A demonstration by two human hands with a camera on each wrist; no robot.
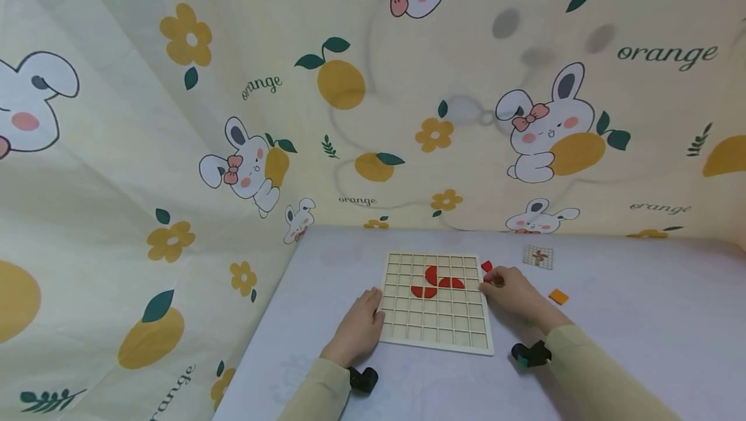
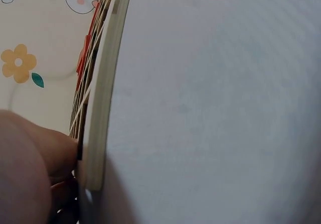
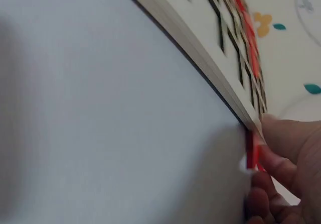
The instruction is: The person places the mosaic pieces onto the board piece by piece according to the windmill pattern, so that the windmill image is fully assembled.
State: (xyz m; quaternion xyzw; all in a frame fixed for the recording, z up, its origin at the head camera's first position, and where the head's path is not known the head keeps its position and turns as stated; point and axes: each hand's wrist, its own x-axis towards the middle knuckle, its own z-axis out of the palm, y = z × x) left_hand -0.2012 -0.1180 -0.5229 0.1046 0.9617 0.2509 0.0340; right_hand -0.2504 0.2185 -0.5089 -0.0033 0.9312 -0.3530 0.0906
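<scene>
A cream square grid board (image 1: 434,342) lies on the table, with red half-round shapes (image 1: 451,283) set in its middle cells. Along the board's left edge rests my left hand (image 1: 357,327), fingers extended and touching the rim; the left wrist view shows a fingertip at the grid. Just off the right edge, my right hand (image 1: 515,293) pinches a small red tile (image 3: 252,148) between thumb and fingers, close beside the rim. The fingers cover part of that tile. Another red tile (image 1: 487,266) lies on the table just beyond the right fingertips.
To the right of my right hand lies an orange square tile (image 1: 558,296). A small card (image 1: 538,256) with a gridded red pattern lies farther back. Behind the table hangs a cream curtain (image 1: 396,129) printed with rabbits and oranges. Black wrist cameras (image 1: 531,354) sit on both wrists.
</scene>
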